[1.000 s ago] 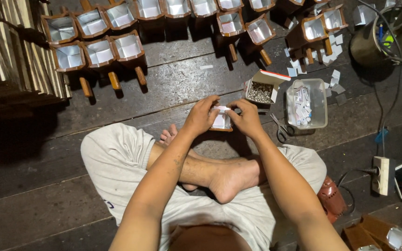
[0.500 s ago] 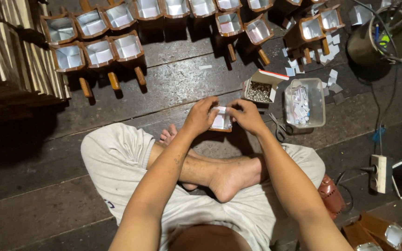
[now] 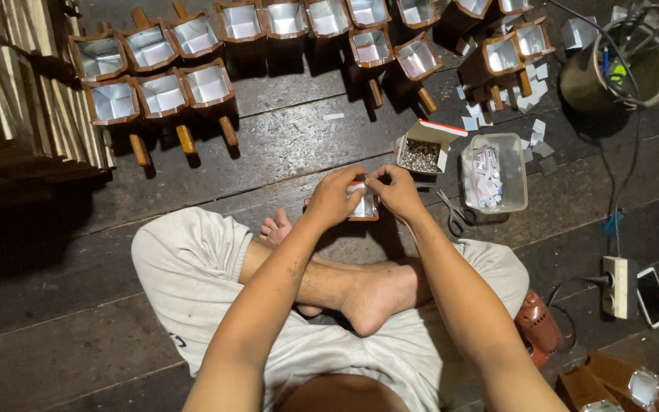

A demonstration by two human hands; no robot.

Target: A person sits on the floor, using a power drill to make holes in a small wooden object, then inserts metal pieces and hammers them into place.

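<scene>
Hands meet over the dark plank floor point(image 3: 284, 152): our left hand point(image 3: 335, 197) and right hand point(image 3: 396, 191) both pinch a small foil-lined wooden box point(image 3: 364, 206), just near of an open carton of staples point(image 3: 421, 149) and a clear tub point(image 3: 493, 172).

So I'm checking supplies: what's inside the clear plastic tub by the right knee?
The clear plastic tub holds a heap of small white paper pieces, mostly toward its left side. Whatever lies beneath the heap is covered. More loose pieces lie scattered on the wooden floor behind it.
</scene>
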